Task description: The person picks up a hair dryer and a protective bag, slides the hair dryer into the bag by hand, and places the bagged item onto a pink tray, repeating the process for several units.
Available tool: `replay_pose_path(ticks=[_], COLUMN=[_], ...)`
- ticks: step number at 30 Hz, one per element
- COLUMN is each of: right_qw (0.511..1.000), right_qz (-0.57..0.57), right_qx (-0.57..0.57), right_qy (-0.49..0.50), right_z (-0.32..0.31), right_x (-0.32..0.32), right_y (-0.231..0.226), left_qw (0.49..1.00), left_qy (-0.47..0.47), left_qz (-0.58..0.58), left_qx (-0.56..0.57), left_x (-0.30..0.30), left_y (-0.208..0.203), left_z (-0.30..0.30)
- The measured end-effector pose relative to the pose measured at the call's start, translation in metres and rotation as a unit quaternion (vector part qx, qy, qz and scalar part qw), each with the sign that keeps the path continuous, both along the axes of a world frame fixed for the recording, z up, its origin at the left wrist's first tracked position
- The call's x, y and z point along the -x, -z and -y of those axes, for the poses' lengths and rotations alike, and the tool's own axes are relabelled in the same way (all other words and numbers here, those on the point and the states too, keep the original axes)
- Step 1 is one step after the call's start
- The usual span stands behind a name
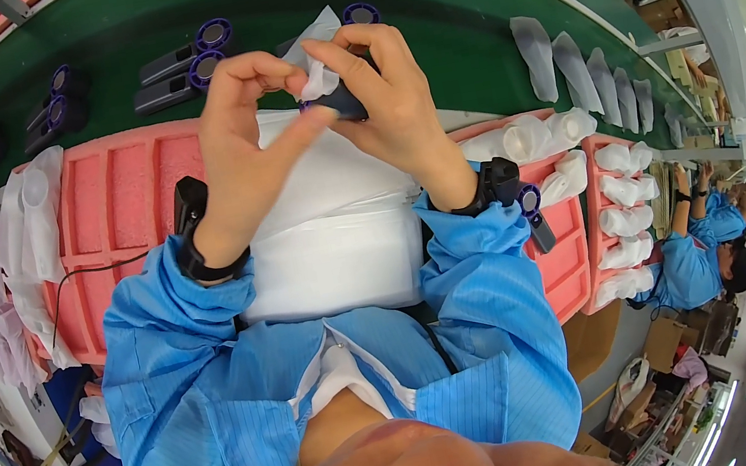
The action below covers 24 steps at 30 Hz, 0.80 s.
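Both hands meet over the near edge of the green conveyor belt, around a dark handheld device (pixel 346 104) with a bit of purple trim. My right hand (pixel 394 95) is closed around the device and a translucent white bag (pixel 321 78) bunched over it. My left hand (pixel 250 130) pinches the bag with its fingertips, its thumb against the device's lower side. Much of the device is hidden by fingers and bag. Below the hands lies a stack of flat white bags (pixel 329 266), in front of my body.
Dark devices with purple rings (pixel 185 71) lie along the belt (pixel 457 28) to the left. Several bagged pieces (pixel 534 60) rest on it at right. Pink foam trays (pixel 128 201) flank the stack; the right one holds white-wrapped pieces (pixel 625 220). Co-workers in blue (pixel 688 267) sit far right.
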State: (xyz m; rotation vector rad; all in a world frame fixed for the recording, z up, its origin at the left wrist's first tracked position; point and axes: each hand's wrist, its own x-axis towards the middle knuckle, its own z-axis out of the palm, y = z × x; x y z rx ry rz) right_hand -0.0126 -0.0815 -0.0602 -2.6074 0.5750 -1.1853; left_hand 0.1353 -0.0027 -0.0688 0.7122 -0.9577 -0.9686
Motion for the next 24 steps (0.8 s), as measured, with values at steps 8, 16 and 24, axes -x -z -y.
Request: replay_pose_path(ticks=[8,16,24], right_qw=[0.996,0.995,0.996], right_qz=[0.079,0.019,0.014], right_qx=[-0.008,-0.003,-0.030], right_qy=[0.040,0.099,0.085], right_z=[0.000,-0.006,-0.004], right_x=[-0.008,-0.006,-0.008], right_y=[0.008,0.012,0.020], left_qw=[0.980,0.891,0.929], left_qy=[-0.133,-0.217,-0.167], left_qz=[0.143,0.379,0.330], left_qx=[0.038,0.126,0.005], left_x=[-0.003,0.003,0.016], left_y=[0.009,0.000,0.005], left_z=[0.007,-0.005,-0.012])
